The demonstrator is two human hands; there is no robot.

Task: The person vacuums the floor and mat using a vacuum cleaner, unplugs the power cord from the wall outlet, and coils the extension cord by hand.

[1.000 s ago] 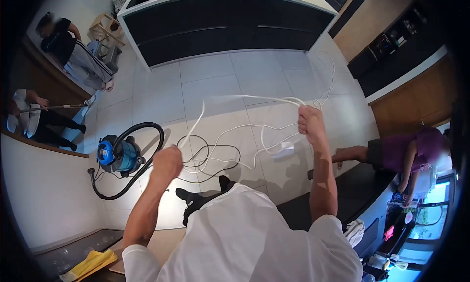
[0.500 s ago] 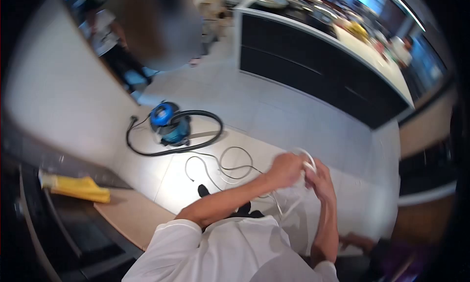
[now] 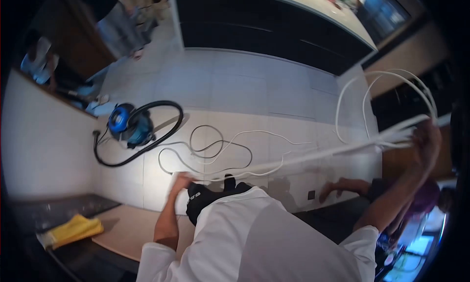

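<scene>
A white cord [image 3: 313,157] is pulled nearly straight across my front, blurred by motion. At its left end, my left hand [image 3: 182,180] is closed on it near my dark trousers. My right hand [image 3: 427,139] is raised far out to the right and closed around the cord, with several white loops [image 3: 342,106] hanging from it. More cord, grey and thin [image 3: 208,127], lies in loose curls on the floor below. The exact finger positions are blurred.
A blue vacuum cleaner [image 3: 131,125] with a black hose [image 3: 182,116] stands left on the tiled floor [image 3: 235,89]. A yellow cloth [image 3: 76,230] lies at lower left. A dark island counter [image 3: 264,25] is ahead. Another person's hand [image 3: 333,188] is close at right; others are at upper left.
My hands, close together before, have spread wide apart, the right one up and outward and the left one toward my body. The white cord now stretches between them. My view has shifted right.
</scene>
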